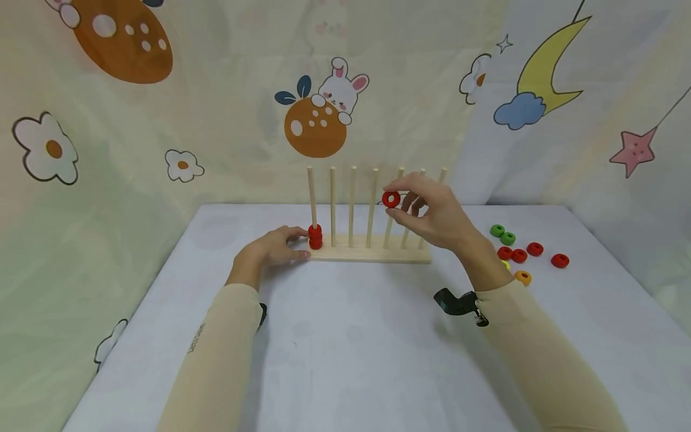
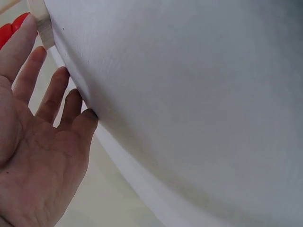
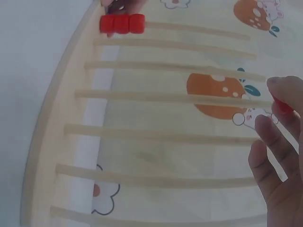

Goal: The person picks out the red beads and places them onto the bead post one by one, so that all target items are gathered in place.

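Note:
A wooden peg rack (image 1: 372, 255) with several upright pegs stands on the table. Stacked low on its leftmost peg are three red rings (image 3: 121, 23). My left hand (image 1: 272, 247) holds the rack's left end, thumb at the front and index finger at the back, close beside those rings; its other fingers (image 2: 54, 94) are loosely extended. Above the table, in front of the right-hand pegs, my right hand (image 1: 429, 210) pinches another red ring (image 1: 385, 200) between thumb and index finger. That ring's hole faces the head camera, and it is on no peg. In the right wrist view fingers mostly cover it.
To the right on the white table (image 1: 345, 360) lie loose rings: green ones (image 1: 507, 238), several red ones (image 1: 559, 260), an orange one (image 1: 522, 277) and a yellow one (image 1: 505, 264) partly behind my right wrist. A patterned cloth (image 1: 237, 120) hangs behind the table.

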Motion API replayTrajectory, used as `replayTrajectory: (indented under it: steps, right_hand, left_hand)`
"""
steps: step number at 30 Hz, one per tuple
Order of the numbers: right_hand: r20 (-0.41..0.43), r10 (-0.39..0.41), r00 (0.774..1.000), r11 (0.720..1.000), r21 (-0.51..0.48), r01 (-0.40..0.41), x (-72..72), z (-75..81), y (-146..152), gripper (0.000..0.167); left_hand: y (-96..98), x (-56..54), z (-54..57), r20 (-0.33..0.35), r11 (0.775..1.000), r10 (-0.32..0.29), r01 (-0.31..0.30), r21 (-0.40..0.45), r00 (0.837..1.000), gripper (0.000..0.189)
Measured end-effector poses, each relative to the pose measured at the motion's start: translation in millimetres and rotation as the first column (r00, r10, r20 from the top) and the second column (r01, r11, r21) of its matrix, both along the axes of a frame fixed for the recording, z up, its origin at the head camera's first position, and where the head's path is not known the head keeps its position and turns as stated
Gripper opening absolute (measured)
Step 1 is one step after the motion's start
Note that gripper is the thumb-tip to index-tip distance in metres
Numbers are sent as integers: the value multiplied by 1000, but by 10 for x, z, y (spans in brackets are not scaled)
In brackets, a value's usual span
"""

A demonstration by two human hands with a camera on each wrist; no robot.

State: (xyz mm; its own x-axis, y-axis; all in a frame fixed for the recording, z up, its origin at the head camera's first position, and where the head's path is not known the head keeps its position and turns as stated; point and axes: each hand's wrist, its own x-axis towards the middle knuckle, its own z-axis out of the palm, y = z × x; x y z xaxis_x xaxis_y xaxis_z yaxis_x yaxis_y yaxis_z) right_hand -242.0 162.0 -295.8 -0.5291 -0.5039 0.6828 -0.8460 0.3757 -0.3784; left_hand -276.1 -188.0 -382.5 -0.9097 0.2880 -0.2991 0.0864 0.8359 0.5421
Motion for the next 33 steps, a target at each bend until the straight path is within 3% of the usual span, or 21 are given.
replayTrajectory:
  steps: [15,26,33]
  right_hand:
    - [-31,64,997,997,-34,-65,-148,147,-273,41]
    - [41,105,994,989,-111,-100,-198,162,-659,37]
    - [53,93,994,992,-88,-88,-280,228,-831,35]
  left_hand:
    - [31,26,-1,6,1000,8,-8,1,1000,60]
    - [4,5,46,22,999,52,-52,8,998,60]
    - [0,3,19,30,998,52,-53,17,998,61]
